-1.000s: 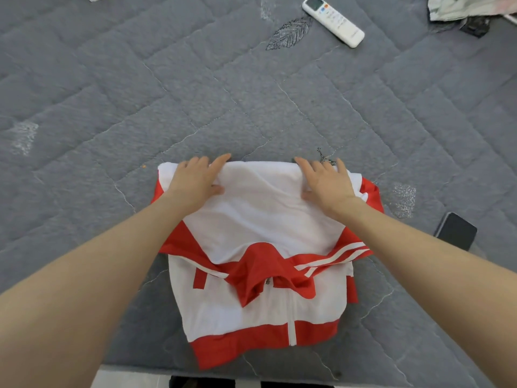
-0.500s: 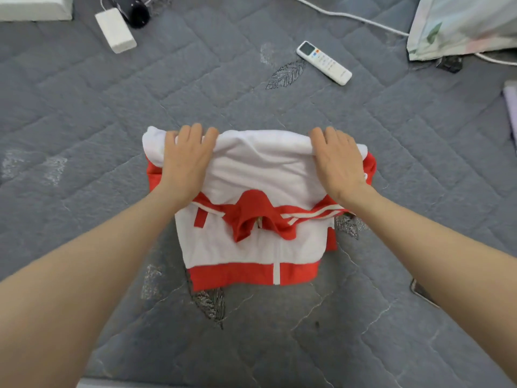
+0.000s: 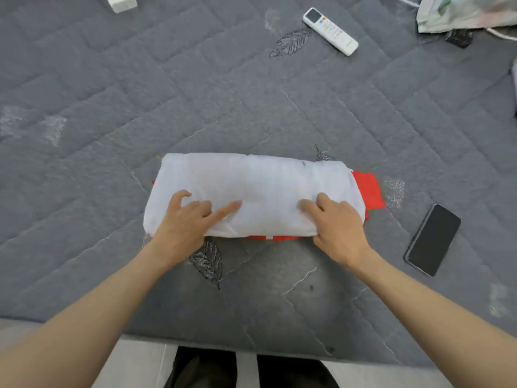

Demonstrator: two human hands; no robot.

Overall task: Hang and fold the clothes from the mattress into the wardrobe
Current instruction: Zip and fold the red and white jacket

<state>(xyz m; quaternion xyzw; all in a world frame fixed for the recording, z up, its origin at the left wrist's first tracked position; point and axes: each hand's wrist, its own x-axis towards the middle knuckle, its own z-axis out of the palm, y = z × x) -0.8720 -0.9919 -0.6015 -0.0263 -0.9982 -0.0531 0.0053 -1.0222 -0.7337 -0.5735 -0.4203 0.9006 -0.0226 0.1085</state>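
Observation:
A white and red jacket (image 3: 251, 189) lies folded into a wide white bundle on the grey quilted mattress (image 3: 195, 93). Red fabric shows at its right end and along its near edge. My left hand (image 3: 190, 219) rests on the near left part of the bundle, one finger stretched across the fabric and the others loosely curled and lifted. My right hand (image 3: 335, 222) sits at the near right edge with its fingers curled into the white fabric there. The wardrobe is out of view.
A black phone (image 3: 432, 239) lies right of the jacket. A white remote (image 3: 330, 30) lies at the back, with a pale bag (image 3: 464, 12) in the far right corner and a white block (image 3: 121, 1) at the far left. The mattress's near edge (image 3: 251, 343) meets pale floor.
Both hands drew the jacket's far white edge toward me, folding it over the red collar and front. The bundle is now half as deep, and my left fingers have loosened.

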